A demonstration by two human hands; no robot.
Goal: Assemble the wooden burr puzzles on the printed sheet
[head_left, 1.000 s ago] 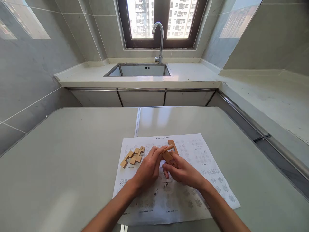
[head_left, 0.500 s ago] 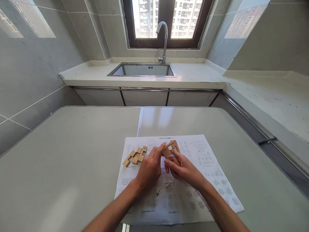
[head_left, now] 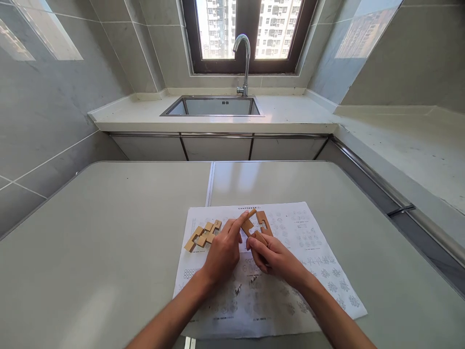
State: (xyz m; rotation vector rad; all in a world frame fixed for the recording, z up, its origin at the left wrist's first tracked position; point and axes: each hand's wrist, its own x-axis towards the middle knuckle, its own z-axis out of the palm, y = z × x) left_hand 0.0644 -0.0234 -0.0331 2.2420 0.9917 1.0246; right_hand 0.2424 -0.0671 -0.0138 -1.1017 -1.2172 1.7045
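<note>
1. Left hand (head_left: 224,249): over the printed sheet (head_left: 312,271), index finger stretched forward, tip touching the wooden piece (head_left: 249,214) at its near end; other fingers curled, thumb hidden beneath the hand.
2. Right hand (head_left: 276,257): fingers closed in a pinch on the notched wooden block (head_left: 262,224), just right of the left hand; lower end of the block covered by the fingers, so the exact contact cannot be made out.
3. Held parts: above the sheet's upper middle; joint between wooden piece and notched wooden block too small to resolve, whether interlocked or merely touching cannot be told.
4. Loose wooden pieces (head_left: 203,235): a small cluster lying flat on the sheet's left edge, just left of the left hand, apart from it; number of parts unclear.
5. Printed sheet: flat on the grey table (head_left: 101,252); diagrams too fine to read, near edge partly covered by both forearms.
6. Background: sink (head_left: 212,106) and tap (head_left: 244,60) below a window; forearms cut off at the bottom edge.
</note>
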